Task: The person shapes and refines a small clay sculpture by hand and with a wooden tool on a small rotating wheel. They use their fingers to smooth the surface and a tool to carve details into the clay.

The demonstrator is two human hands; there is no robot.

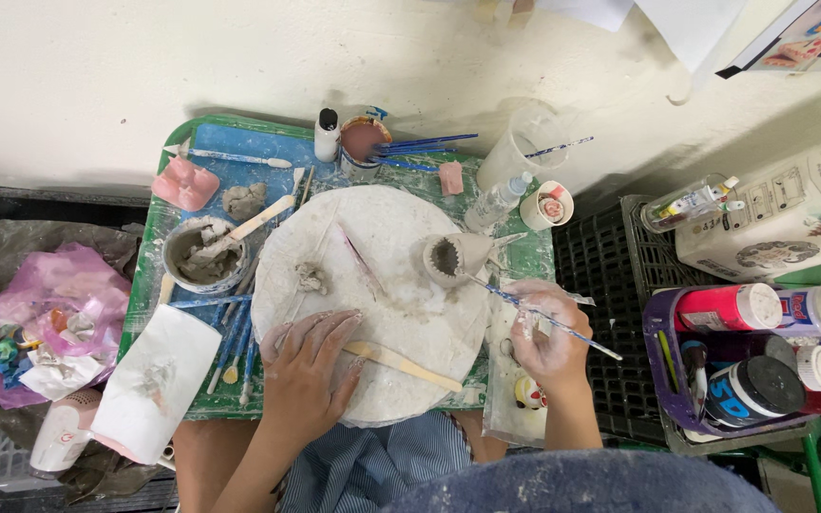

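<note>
From the head view, looked straight down on a green tray [159,237] crowded with clay tools. Left hand [308,366] lay flat, fingers spread and released, pressing on the white round board [382,285] near its 7 o'clock edge, just beside a wooden modelling stick [401,364]. Right hand [548,337] was curled around a thin blue-handled tool [548,318], grasping it like a pen, wrist bent inward, tip aimed toward 10 o'clock. Tip met the small clay cone [458,256], which lay tipped on its side at about 2 o'clock on the board, open mouth facing 9 o'clock.

Possibly a risk here: the cone looked soft and thin at the rim, so too much push from the tool could dent or tear it, or roll it off toward the plastic cup [525,142]. A grey clay bowl [204,255] sat at 9 o'clock, well apart from both hands.
</note>
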